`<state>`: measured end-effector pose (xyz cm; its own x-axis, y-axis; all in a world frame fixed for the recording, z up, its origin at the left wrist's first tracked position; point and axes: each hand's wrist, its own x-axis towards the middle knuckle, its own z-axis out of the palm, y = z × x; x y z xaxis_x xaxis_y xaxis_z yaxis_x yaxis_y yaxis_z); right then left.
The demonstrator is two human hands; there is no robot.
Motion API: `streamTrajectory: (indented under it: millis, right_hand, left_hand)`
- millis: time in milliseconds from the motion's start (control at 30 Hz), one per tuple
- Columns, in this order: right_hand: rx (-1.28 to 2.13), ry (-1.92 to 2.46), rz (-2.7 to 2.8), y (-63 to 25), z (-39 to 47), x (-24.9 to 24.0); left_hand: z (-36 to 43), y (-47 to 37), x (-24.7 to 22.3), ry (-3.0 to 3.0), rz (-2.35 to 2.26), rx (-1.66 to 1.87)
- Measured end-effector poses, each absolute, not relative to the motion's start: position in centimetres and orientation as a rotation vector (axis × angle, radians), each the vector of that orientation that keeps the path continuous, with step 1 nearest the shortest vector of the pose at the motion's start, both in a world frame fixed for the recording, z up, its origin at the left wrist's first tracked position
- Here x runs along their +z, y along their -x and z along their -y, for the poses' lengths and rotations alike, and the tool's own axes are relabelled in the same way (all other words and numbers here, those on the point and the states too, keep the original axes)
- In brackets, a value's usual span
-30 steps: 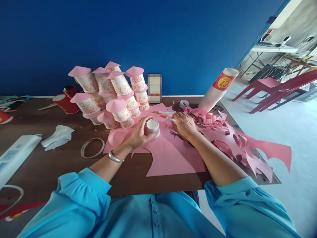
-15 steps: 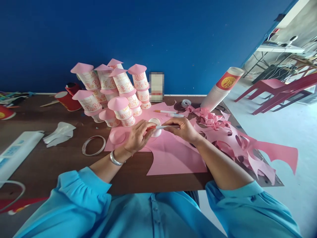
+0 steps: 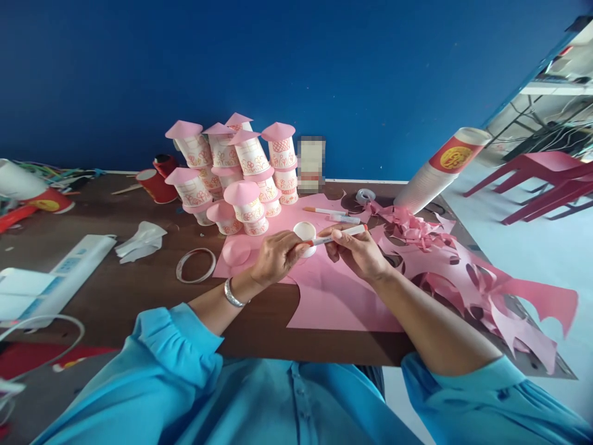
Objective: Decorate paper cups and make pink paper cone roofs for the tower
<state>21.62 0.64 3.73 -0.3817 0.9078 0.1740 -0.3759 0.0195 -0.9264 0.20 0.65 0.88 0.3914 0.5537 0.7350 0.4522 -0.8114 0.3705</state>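
Between my hands is a white marker point(image 3: 356, 231) with orange-red ends, held slanting above the table. The fingers of my left hand point(image 3: 277, 256) pinch its left end. My right hand point(image 3: 360, 254) grips the barrel between thumb and fingers. Just behind and below the marker stands a white paper cup point(image 3: 304, 230), partly hidden by it. Under it all lies a cut sheet of pink paper point(image 3: 345, 303). Farther back rest an orange-capped marker point(image 3: 324, 211) and another pale marker point(image 3: 344, 219). Left of them rise several paper-cup towers point(image 3: 250, 210) with pink cone roofs and red-orange drawings.
A leaning stack of paper cups point(image 3: 428, 176) and pink paper scraps point(image 3: 445, 259) occupy the right side. A tape roll point(image 3: 196, 266), crumpled plastic point(image 3: 141, 241), a power strip point(image 3: 76, 269) and a red cup point(image 3: 157, 186) lie left. A blue wall point(image 3: 324, 80) borders the back.
The view has shifted, so the scene sits farther right. My right hand has turned and its hold changed, and more of the marker's right end now shows.
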Motion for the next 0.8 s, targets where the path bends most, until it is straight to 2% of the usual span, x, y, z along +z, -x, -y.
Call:
streamTrajectory:
  millis: [167, 367, 633, 700, 800]
  right_hand:
    - [1.582, 0.644, 1.198, -22.0, -1.0, 3.6]
    - [1.411, 0.731, 1.108, -23.1, -2.0, 3.1]
    - [0.487, 1.120, 1.692, -24.6, -3.8, 1.5]
    - [0.577, 1.059, 1.743, -24.5, -3.4, 1.6]
    - [0.997, 0.874, 1.611, -23.9, -2.1, 2.3]
  left_hand:
    - [-0.8, 0.0, 0.9, -2.516, -0.922, 1.385]
    - [-0.7, -0.2, 1.1, -2.532, -0.924, 1.444]
    - [-0.5, -0.7, 0.9, -2.607, -0.839, 1.471]
    - [-0.7, -0.5, 1.0, -2.509, -0.897, 1.557]
    - [-1.1, -0.2, 1.1, -2.379, -1.002, 1.653]
